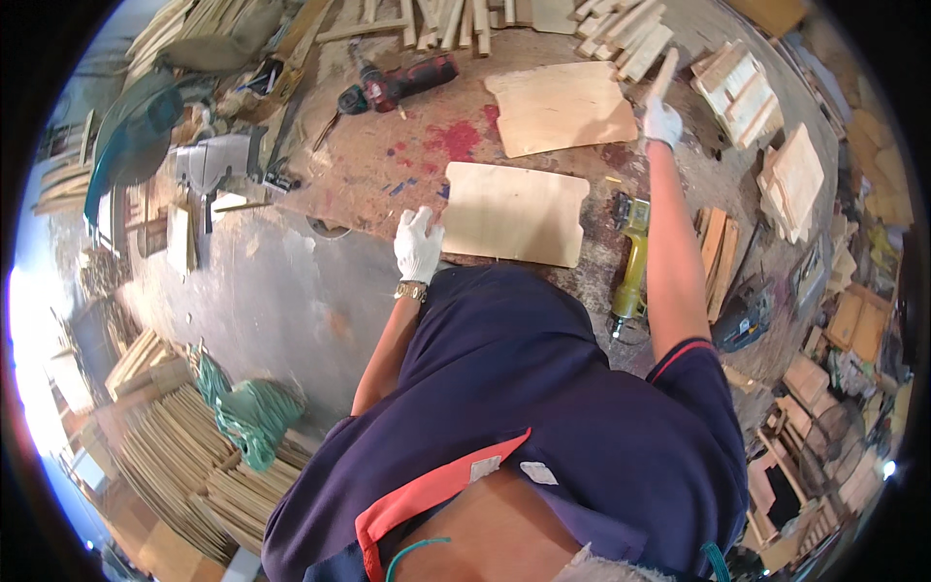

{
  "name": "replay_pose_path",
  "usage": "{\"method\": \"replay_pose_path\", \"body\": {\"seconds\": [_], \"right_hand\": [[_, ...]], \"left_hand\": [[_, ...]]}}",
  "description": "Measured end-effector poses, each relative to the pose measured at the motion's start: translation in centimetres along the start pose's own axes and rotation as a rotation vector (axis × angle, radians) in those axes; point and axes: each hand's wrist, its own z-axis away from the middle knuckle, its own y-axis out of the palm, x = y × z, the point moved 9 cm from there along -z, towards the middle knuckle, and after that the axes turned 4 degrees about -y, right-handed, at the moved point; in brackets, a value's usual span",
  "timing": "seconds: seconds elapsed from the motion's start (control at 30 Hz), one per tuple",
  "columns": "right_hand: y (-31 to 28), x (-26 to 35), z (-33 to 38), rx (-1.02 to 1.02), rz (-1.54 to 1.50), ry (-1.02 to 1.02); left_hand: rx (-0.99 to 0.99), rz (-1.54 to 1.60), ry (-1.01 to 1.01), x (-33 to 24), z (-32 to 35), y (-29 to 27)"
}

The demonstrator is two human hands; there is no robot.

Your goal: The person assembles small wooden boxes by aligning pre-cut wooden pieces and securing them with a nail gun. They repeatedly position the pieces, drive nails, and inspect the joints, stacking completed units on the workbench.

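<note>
While the near panel (514, 213) and the far panel (564, 109) both lie flat and bare on the counter (349, 179), I judge the work on this pair to be at an early stage. Both already have their notched outlines, but I see no wooden strip (665, 76) laid or fixed on either. Toward the counter's right edge, a stack of slatted pieces (737, 92) may be finished work; I can't confirm that from here. Placing and fixing strips seems to be what is left.

At the far panel's right end, I have the right hand (662, 121) with its fingers apparently closed around the strip's near end. The strip's long axis runs away from the hand to the counter's far edge, its free tip leaning slightly right. The left hand (419, 246) is at the counter's near edge, just beside the near panel's left end, fingers loosely curled, released, with nothing in them that I can see; whether they touch the panel I can't tell.

Both panels have their long axes running left to right: the near one's right end angles slightly toward the near edge, the far one's slightly away.
</note>
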Motion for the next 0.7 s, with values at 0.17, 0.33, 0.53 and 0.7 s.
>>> {"method": "replay_pose_path", "body": {"seconds": [0.17, 0.33, 0.53, 0.7], "right_hand": [[-0.3, 3.9, 13.3, 0.511, -0.366, 0.031], [-0.2, 5.8, 30.1, 1.123, -0.275, -0.129], [-1.4, 5.6, 33.9, 0.964, 0.089, -0.603], [-3.1, 4.7, 32.2, 0.676, 0.212, -0.728]], "left_hand": [[-0.087, 0.090, -0.071, 0.7, -1.1, -2.8], [-0.045, 0.174, -0.080, 2.0, -2.0, -2.7], [0.126, 0.354, -0.052, 1.4, -1.8, 0.2], [0.302, 0.486, -0.169, 0.8, -1.0, 3.5]]}}
